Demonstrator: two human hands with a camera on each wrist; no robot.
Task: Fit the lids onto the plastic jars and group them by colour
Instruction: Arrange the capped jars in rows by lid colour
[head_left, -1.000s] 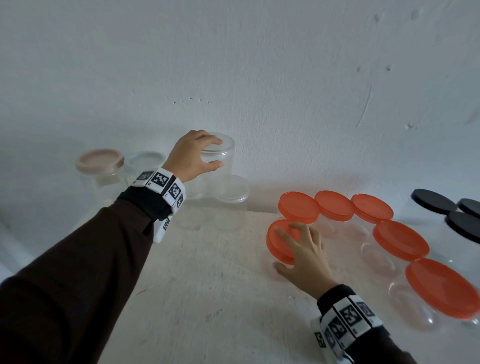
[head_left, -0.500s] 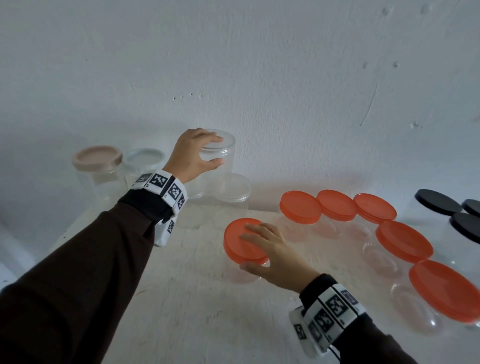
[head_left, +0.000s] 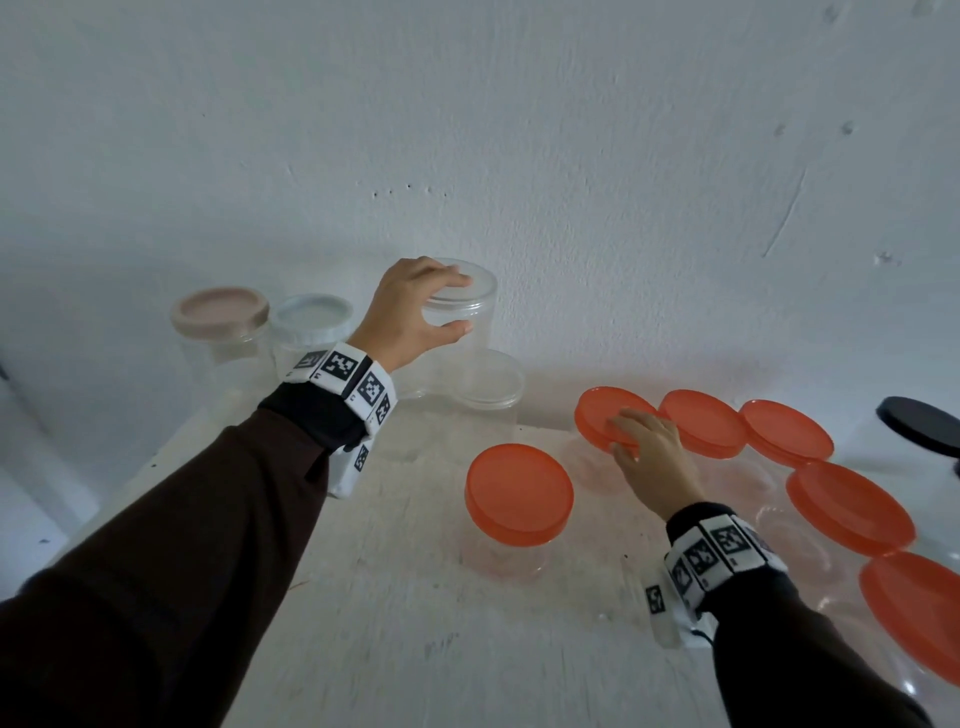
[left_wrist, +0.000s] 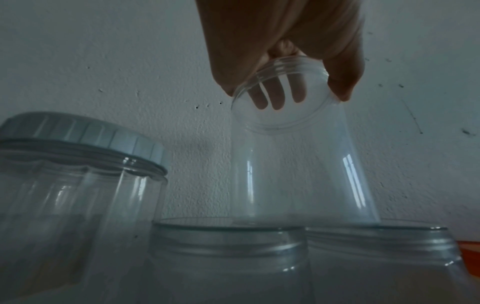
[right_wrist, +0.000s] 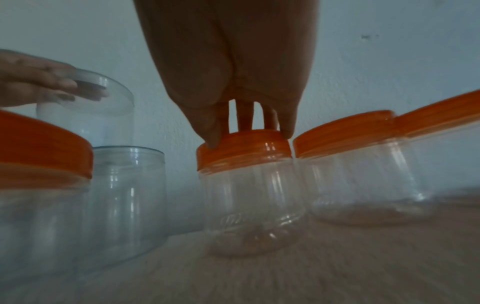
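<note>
Orange-lidded clear plastic jars (head_left: 519, 499): from the head camera, the one you slid left half a second ago now stands alone, well left of the orange row, and your right hand (head_left: 649, 452) has released it and grips the row's end lid (head_left: 602, 413). Grouping goes on.

Left wrist: your left hand (left_wrist: 283, 47) stays clamped on the clear-lidded tall jar (left_wrist: 298, 164).

Right wrist: fingertips (right_wrist: 213, 139) curl round that orange lid.

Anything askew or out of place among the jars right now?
Yes. The tall clear jar stands stacked on two clear jars, bridging their lids, and looks tilted in the left wrist view; the left hand grips its top. One orange-lidded jar stands apart from the orange group. No spills or damage show.
</note>
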